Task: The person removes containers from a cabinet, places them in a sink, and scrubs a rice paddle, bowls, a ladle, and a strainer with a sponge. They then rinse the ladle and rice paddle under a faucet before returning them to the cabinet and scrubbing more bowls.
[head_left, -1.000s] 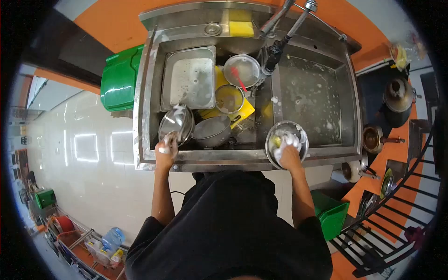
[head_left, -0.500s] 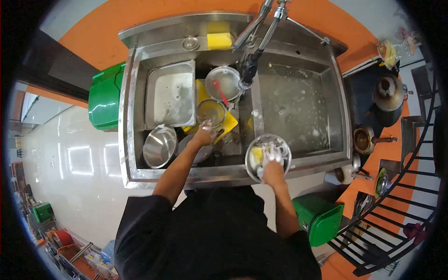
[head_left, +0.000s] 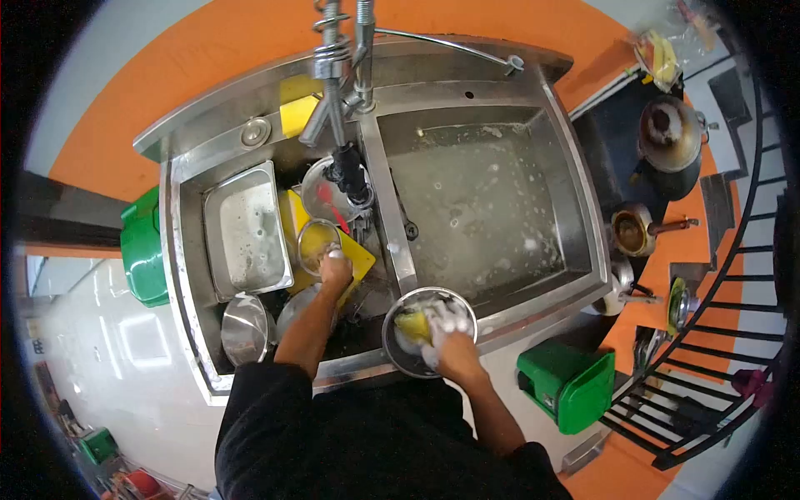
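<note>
My left hand (head_left: 336, 272) is closed at the near rim of a small round metal-rimmed bowl (head_left: 301, 250), which lies over a yellow board (head_left: 359, 260) in the left basin. Suds cover the fingers of my right hand (head_left: 450, 346), inside a larger metal bowl (head_left: 394, 354) at the sink's front edge. Those fingers press on a yellow sponge (head_left: 412, 325), and foam partly hides the grip. Behind the small bowl, a red-handled utensil (head_left: 337, 215) leans in a round metal pot (head_left: 312, 185).
A rectangular metal pan (head_left: 242, 225) and another metal bowl (head_left: 244, 327) occupy the left basin. Cloudy water (head_left: 483, 217) fills the right one. The spray faucet (head_left: 346, 162) hangs above the divider. A yellow sponge (head_left: 298, 115) sits on the back ledge. Green bins (head_left: 575, 383) flank the sink.
The camera has turned, so the sink appears tilted and farther left. My left hand stays at the small bowl's rim. My right hand remains in the sudsy bowl, with the sponge beside its fingers.
</note>
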`<action>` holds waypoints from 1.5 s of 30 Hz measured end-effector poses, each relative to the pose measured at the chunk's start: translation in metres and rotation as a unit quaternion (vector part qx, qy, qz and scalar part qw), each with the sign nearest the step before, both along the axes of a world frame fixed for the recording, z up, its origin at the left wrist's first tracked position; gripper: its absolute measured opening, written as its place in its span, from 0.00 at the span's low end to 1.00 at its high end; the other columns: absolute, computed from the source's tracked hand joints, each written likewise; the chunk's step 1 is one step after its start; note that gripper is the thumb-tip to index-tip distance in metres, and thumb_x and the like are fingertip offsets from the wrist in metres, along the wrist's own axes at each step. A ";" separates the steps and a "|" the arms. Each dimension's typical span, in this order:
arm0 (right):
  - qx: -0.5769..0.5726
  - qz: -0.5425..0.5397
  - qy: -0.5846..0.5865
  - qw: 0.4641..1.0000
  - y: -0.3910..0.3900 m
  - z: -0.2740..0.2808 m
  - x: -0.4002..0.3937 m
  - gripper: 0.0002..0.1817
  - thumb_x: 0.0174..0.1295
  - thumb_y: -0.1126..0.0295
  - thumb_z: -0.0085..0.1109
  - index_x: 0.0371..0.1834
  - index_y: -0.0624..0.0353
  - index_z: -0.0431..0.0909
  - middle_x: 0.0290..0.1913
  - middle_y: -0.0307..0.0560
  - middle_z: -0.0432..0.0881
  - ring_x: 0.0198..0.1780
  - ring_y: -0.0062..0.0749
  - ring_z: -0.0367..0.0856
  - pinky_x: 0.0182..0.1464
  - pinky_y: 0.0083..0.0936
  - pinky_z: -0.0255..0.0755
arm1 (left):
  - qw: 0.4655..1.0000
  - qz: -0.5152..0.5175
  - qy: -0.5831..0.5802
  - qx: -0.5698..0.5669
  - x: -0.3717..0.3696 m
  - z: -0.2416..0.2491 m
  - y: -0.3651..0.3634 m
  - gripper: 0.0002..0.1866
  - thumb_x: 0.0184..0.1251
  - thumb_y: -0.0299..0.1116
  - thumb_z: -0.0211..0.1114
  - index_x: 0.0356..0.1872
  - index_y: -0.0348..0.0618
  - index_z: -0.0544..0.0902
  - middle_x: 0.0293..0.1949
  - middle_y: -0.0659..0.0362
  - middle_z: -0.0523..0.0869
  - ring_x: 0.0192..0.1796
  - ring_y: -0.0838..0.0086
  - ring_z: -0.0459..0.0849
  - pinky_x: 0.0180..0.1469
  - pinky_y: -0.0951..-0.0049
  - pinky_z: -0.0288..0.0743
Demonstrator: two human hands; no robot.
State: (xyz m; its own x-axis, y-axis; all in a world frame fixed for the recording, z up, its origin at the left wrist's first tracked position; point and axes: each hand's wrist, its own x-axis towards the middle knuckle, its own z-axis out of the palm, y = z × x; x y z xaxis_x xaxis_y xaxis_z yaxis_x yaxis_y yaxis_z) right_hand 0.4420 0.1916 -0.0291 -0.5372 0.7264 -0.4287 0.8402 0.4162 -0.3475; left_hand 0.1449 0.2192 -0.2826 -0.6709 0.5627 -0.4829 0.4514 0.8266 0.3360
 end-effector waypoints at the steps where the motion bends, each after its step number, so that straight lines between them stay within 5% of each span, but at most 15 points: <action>1: -0.005 -0.007 0.008 1.000 0.007 0.007 0.002 0.31 0.60 0.60 0.58 0.68 0.54 0.69 0.73 0.56 0.62 0.74 0.55 0.56 0.72 0.50 0.54 | 1.000 -0.007 0.008 -0.005 -0.001 0.009 -0.009 0.24 0.62 0.36 0.64 0.57 0.36 0.76 0.50 0.47 0.84 0.53 0.51 0.82 0.56 0.59 0.76; 3: 0.025 -0.060 0.157 0.985 0.028 0.016 0.004 0.27 0.59 0.62 0.61 0.62 0.58 0.73 0.68 0.58 0.68 0.71 0.53 0.61 0.69 0.47 0.60 | 0.948 -0.150 0.107 0.259 -0.003 0.054 -0.020 0.20 0.65 0.34 0.61 0.56 0.35 0.77 0.48 0.44 0.84 0.51 0.46 0.81 0.55 0.61 0.75; 6: 0.020 -0.075 0.289 0.954 0.060 0.019 -0.008 0.26 0.56 0.62 0.64 0.57 0.62 0.75 0.65 0.59 0.70 0.70 0.54 0.63 0.67 0.43 0.63 | 0.917 -0.008 -0.010 0.400 0.001 0.151 -0.018 0.17 0.72 0.32 0.57 0.54 0.31 0.78 0.46 0.44 0.85 0.50 0.49 0.82 0.54 0.64 0.74; 8: 0.036 -0.028 0.293 0.955 0.082 0.022 -0.035 0.30 0.55 0.60 0.66 0.59 0.64 0.73 0.65 0.62 0.70 0.69 0.55 0.64 0.66 0.44 0.64 | 0.825 0.172 -0.159 0.515 0.006 0.196 -0.023 0.17 0.73 0.34 0.59 0.54 0.31 0.77 0.46 0.52 0.86 0.51 0.62 0.84 0.55 0.69 0.74; 11: 0.129 0.100 0.268 0.949 0.095 0.041 -0.087 0.41 0.52 0.57 0.70 0.67 0.64 0.66 0.64 0.63 0.71 0.66 0.58 0.67 0.66 0.49 0.60 | 0.641 0.329 -0.334 0.607 0.007 0.269 -0.026 0.21 0.70 0.34 0.65 0.59 0.38 0.74 0.57 0.53 0.79 0.56 0.60 0.81 0.60 0.56 0.75; 13: 0.156 0.208 0.214 0.942 0.102 0.009 -0.123 0.50 0.58 0.50 0.64 0.76 0.64 0.49 0.63 0.69 0.70 0.65 0.59 0.69 0.60 0.49 0.70 | 0.607 0.370 -0.326 0.623 -0.003 0.278 -0.032 0.24 0.70 0.35 0.64 0.63 0.39 0.70 0.60 0.51 0.76 0.59 0.57 0.78 0.59 0.48 0.76; 15: 0.009 0.261 0.148 0.954 0.113 -0.031 -0.161 0.45 0.59 0.55 0.62 0.75 0.64 0.53 0.55 0.66 0.77 0.53 0.55 0.80 0.50 0.48 0.76 | 0.560 0.321 -0.370 0.668 -0.018 0.269 -0.041 0.27 0.70 0.36 0.63 0.66 0.39 0.67 0.61 0.49 0.76 0.62 0.56 0.77 0.60 0.47 0.76; 20: 0.135 0.234 0.261 0.927 0.106 -0.044 -0.227 0.21 0.62 0.65 0.55 0.56 0.64 0.74 0.42 0.59 0.83 0.40 0.51 0.85 0.43 0.47 0.78 | 0.481 0.332 -0.415 0.697 -0.064 0.240 -0.076 0.25 0.72 0.39 0.61 0.65 0.37 0.68 0.62 0.48 0.75 0.61 0.56 0.78 0.60 0.48 0.77; 22: 0.138 0.201 0.205 0.948 0.098 -0.032 -0.258 0.11 0.64 0.69 0.49 0.34 0.62 0.82 0.34 0.55 0.85 0.39 0.49 0.86 0.41 0.46 0.79 | 0.490 0.350 -0.361 0.712 -0.076 0.233 -0.095 0.26 0.71 0.40 0.62 0.64 0.36 0.68 0.62 0.48 0.75 0.61 0.57 0.78 0.61 0.51 0.77; 27: 0.226 0.333 0.247 0.882 0.102 -0.044 -0.318 0.15 0.59 0.60 0.56 0.31 0.63 0.82 0.33 0.63 0.83 0.36 0.60 0.83 0.40 0.53 0.77 | 0.484 0.412 -0.328 0.699 -0.115 0.225 -0.136 0.27 0.70 0.41 0.64 0.62 0.36 0.69 0.61 0.49 0.76 0.61 0.58 0.77 0.62 0.53 0.76; 28: 0.140 0.322 0.241 0.905 0.102 -0.038 -0.331 0.16 0.59 0.61 0.55 0.29 0.64 0.82 0.34 0.65 0.83 0.37 0.62 0.83 0.41 0.54 0.76 | 0.567 0.367 -0.307 0.671 -0.142 0.182 -0.154 0.26 0.70 0.42 0.64 0.62 0.37 0.69 0.60 0.48 0.77 0.58 0.57 0.80 0.57 0.55 0.79; 29: 0.052 0.308 0.233 0.921 0.103 -0.036 -0.344 0.16 0.59 0.61 0.54 0.28 0.66 0.82 0.36 0.67 0.83 0.38 0.63 0.83 0.42 0.56 0.76 | 0.563 0.365 -0.301 0.678 -0.144 0.189 -0.164 0.26 0.70 0.42 0.64 0.62 0.37 0.69 0.60 0.48 0.77 0.58 0.57 0.80 0.57 0.55 0.79; 37: 0.067 0.107 0.294 0.947 0.103 -0.054 -0.452 0.23 0.66 0.57 0.44 0.35 0.67 0.83 0.41 0.69 0.83 0.46 0.67 0.81 0.52 0.54 0.74 | 0.578 0.464 -0.273 0.613 -0.151 0.220 -0.253 0.22 0.69 0.37 0.65 0.59 0.39 0.73 0.50 0.50 0.84 0.46 0.60 0.86 0.41 0.70 0.83; 41: 0.115 0.152 0.133 0.973 0.104 -0.085 -0.478 0.18 0.66 0.67 0.43 0.41 0.66 0.83 0.45 0.62 0.84 0.49 0.58 0.83 0.51 0.46 0.78 | 0.579 0.504 -0.260 0.585 -0.137 0.235 -0.286 0.18 0.69 0.39 0.66 0.53 0.40 0.76 0.46 0.55 0.85 0.41 0.69 0.87 0.40 0.77 0.80; 45: 0.118 0.125 0.175 0.970 0.097 -0.092 -0.475 0.18 0.66 0.67 0.44 0.42 0.66 0.84 0.46 0.64 0.84 0.50 0.58 0.83 0.51 0.47 0.78 | 0.580 0.525 -0.282 0.556 -0.136 0.215 -0.314 0.15 0.70 0.38 0.65 0.50 0.40 0.77 0.43 0.56 0.85 0.40 0.68 0.86 0.37 0.76 0.80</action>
State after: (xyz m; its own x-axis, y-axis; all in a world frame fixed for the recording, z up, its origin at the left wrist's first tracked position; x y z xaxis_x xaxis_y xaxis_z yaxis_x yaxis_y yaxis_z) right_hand -0.0333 0.2887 -0.1216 -0.7910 0.6112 -0.0265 0.5516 0.6937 -0.4631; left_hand 0.0088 -0.0944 -0.0673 -0.8376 0.1614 -0.5219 -0.5445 -0.3221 0.7744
